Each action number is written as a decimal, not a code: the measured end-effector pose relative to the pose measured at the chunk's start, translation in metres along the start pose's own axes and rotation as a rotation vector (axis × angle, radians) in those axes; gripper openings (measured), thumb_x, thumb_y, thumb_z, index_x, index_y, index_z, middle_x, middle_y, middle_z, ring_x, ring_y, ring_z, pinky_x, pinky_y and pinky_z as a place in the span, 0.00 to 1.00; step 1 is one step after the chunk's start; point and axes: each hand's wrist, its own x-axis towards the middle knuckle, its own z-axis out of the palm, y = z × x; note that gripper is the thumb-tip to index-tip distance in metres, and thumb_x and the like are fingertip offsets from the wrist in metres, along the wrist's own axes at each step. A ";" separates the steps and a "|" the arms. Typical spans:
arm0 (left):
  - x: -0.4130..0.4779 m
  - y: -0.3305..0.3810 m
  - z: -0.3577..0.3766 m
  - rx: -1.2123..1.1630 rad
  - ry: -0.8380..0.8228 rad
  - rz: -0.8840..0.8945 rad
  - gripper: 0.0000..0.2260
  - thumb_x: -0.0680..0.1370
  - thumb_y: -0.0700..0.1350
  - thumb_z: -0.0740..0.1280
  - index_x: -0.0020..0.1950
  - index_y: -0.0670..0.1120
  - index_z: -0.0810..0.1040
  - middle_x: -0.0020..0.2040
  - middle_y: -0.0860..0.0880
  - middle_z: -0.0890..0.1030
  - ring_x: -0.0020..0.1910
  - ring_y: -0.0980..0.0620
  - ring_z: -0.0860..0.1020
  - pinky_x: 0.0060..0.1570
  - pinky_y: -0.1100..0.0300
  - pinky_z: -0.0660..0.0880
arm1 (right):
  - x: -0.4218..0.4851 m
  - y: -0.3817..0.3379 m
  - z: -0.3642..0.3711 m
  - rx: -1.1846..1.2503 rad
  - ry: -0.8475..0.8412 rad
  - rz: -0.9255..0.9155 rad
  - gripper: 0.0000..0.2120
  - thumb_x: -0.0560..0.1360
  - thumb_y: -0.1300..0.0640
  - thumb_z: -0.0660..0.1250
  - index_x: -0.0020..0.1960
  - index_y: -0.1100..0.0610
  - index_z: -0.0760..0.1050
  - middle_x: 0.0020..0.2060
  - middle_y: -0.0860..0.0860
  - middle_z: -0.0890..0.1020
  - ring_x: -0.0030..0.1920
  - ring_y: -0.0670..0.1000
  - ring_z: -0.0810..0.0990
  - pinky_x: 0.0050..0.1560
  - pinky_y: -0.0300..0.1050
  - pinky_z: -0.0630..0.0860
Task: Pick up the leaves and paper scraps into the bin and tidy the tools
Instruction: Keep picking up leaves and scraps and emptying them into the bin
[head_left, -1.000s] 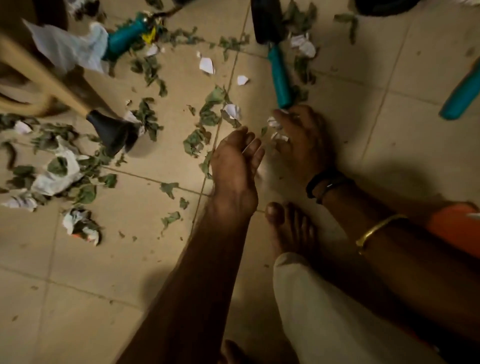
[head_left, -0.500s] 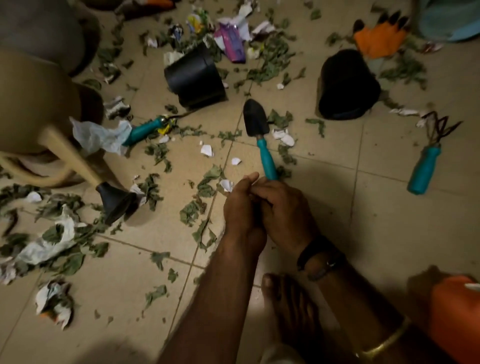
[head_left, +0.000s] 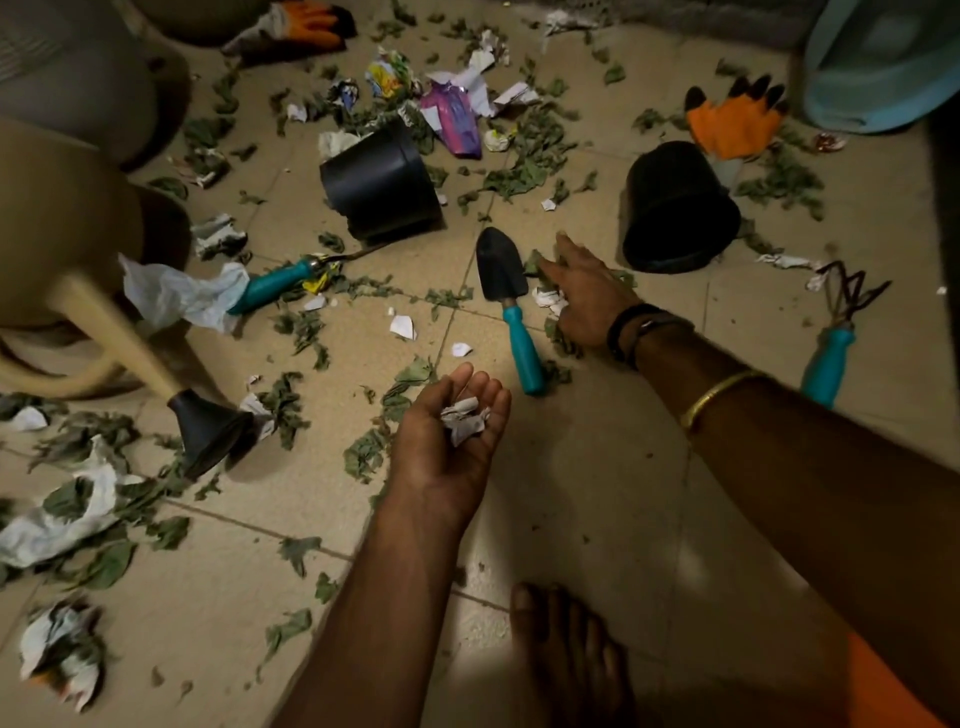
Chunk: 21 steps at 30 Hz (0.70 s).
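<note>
Green leaves (head_left: 524, 171), white paper scraps (head_left: 402, 327) scattered widely; teal-handled trowel (head_left: 511, 306), rake (head_left: 836, 343) lying flat, apart

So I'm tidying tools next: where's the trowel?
In the head view, mid-floor: the trowel lies just left of the right hand, with the end of its teal handle beside the left hand.

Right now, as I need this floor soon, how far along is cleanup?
Barely started: only tile by the foot looks bare. The left hand cups paper scraps; the right hand hovers over scraps beside the trowel. Leaves, rake and gloves lie scattered.
</note>
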 end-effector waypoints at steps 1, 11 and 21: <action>0.000 0.001 -0.002 0.014 -0.001 0.006 0.10 0.81 0.39 0.63 0.57 0.36 0.80 0.50 0.40 0.83 0.49 0.44 0.82 0.47 0.51 0.80 | 0.001 0.003 0.003 -0.026 -0.007 -0.014 0.36 0.76 0.65 0.66 0.80 0.53 0.56 0.81 0.54 0.53 0.79 0.56 0.54 0.78 0.52 0.57; -0.001 -0.006 -0.014 0.074 -0.031 -0.010 0.12 0.82 0.41 0.62 0.61 0.37 0.79 0.50 0.41 0.82 0.49 0.45 0.82 0.51 0.51 0.81 | -0.082 -0.007 0.034 -0.127 0.043 -0.008 0.33 0.77 0.42 0.67 0.78 0.48 0.61 0.76 0.53 0.66 0.73 0.56 0.66 0.68 0.56 0.68; -0.004 -0.012 -0.022 0.150 -0.070 -0.029 0.14 0.82 0.40 0.62 0.64 0.36 0.78 0.58 0.37 0.82 0.57 0.41 0.81 0.61 0.48 0.77 | -0.086 0.000 0.053 0.035 0.391 0.105 0.07 0.80 0.58 0.66 0.50 0.56 0.84 0.41 0.52 0.84 0.43 0.50 0.81 0.43 0.41 0.78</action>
